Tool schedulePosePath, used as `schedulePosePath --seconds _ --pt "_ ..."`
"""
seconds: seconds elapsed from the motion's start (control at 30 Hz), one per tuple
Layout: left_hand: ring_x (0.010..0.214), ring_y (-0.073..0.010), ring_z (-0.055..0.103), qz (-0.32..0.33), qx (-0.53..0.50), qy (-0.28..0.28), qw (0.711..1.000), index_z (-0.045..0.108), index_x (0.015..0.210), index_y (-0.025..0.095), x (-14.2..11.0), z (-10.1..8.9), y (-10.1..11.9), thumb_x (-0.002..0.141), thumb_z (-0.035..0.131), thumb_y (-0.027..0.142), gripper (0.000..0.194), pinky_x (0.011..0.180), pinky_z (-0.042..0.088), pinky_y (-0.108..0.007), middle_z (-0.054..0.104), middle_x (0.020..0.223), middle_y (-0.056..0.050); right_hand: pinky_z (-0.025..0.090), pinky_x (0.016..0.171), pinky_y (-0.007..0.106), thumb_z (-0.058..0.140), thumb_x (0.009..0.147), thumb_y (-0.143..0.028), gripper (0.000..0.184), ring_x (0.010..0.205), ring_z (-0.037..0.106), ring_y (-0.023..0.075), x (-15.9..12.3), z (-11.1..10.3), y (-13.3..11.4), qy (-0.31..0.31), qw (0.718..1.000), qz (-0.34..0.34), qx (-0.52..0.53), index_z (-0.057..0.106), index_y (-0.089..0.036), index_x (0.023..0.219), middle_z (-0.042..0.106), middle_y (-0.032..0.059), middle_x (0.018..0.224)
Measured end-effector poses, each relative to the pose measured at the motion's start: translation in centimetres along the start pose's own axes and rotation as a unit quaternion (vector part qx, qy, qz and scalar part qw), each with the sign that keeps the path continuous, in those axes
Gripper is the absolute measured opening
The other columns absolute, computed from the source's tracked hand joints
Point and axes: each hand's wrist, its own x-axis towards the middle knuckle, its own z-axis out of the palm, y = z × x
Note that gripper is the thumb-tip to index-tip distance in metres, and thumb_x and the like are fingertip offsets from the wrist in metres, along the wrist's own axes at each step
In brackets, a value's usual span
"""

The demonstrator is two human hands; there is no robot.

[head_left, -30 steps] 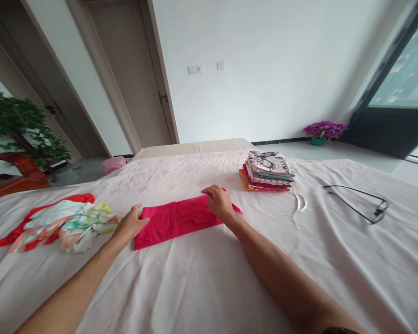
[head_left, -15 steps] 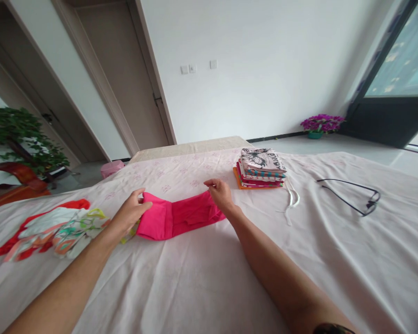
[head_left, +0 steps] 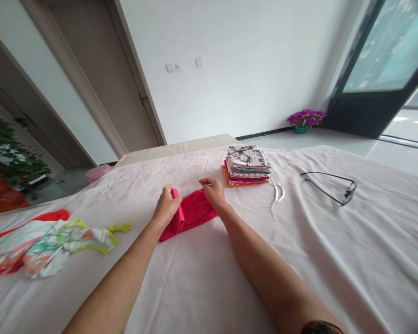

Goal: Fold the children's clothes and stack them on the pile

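Observation:
A bright pink garment (head_left: 190,213) lies on the pale pink sheet (head_left: 209,278) of a bed, partly folded over on itself. My left hand (head_left: 166,206) is closed on its left end, lifted and carried toward the right. My right hand (head_left: 213,192) pinches the garment's right end against the sheet. Both hands are close together. Just beyond my right hand stands a stack of folded clothes (head_left: 247,165), topped by a piece with a black print.
A loose heap of white, red and yellow-green clothes (head_left: 45,241) lies at the left. A black clothes hanger (head_left: 330,188) rests at the right, and a white cord (head_left: 276,197) trails from the stack. Beyond the bed are a door, plants and a window.
My left hand took hold of the garment's left end and brought it rightward to my right hand, doubling the cloth over. The view turned left and down a little.

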Motion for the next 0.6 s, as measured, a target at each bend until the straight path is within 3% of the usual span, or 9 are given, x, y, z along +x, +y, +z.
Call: schedulePosePath --seconds 0.17,0.27,0.37,0.47,0.6 --pt "0.099 -0.0238 0.067 -0.014 0.017 0.01 1.0 0.035 0.144 0.012 -0.1 2.9 -0.3 0.083 0.059 0.026 0.067 0.085 0.05 -0.034 0.068 0.113 -0.015 0.05 0.086 0.025 0.047 0.075 -0.009 0.039 0.092 0.068 0.0155 0.1 0.1 0.7 0.007 1.0 -0.004 0.002 0.075 -0.02 0.1 0.076 0.002 0.096" --pt "0.107 -0.0235 0.065 0.031 0.022 0.013 0.999 0.043 0.14 0.014 -0.6 3.3 -0.4 0.087 0.055 0.028 0.056 0.093 0.05 -0.035 0.066 0.117 -0.014 0.05 0.087 0.026 0.047 0.076 -0.009 0.038 0.094 0.068 0.0157 0.1 0.2 1.0 0.009 1.0 0.004 -0.002 0.075 -0.02 0.1 0.075 0.0019 0.098" --pt "0.117 -0.0232 0.06 0.127 0.062 0.016 0.99 0.054 0.132 0.014 -1.3 2.8 -0.8 0.091 0.045 0.025 0.043 0.102 0.046 -0.037 0.063 0.125 -0.014 0.05 0.087 0.025 0.047 0.077 -0.01 0.038 0.094 0.068 0.0157 0.1 0.2 1.3 0.009 1.0 0.008 -0.007 0.075 -0.02 0.1 0.075 0.0017 0.098" --pt "0.124 -0.0224 0.056 0.202 0.117 -0.028 0.972 0.059 0.127 0.013 -2.2 1.8 -1.4 0.095 0.037 0.028 0.042 0.111 0.039 -0.038 0.062 0.13 -0.014 0.05 0.087 0.025 0.047 0.077 -0.01 0.038 0.094 0.068 0.0157 0.0 -0.1 1.3 0.009 0.999 0.011 -0.029 0.074 -0.02 0.101 0.075 0.0018 0.099" --pt "0.125 -0.0214 0.055 0.202 0.134 -0.045 0.969 0.061 0.127 0.014 -2.9 0.3 -2.6 0.097 0.032 0.033 0.046 0.113 0.037 -0.038 0.063 0.131 -0.012 0.048 0.089 0.026 0.046 0.081 -0.012 0.037 0.099 0.066 0.0168 -0.6 -0.8 -0.2 -0.011 0.994 -0.01 -0.112 0.074 -0.024 0.101 0.074 0.0007 0.105"
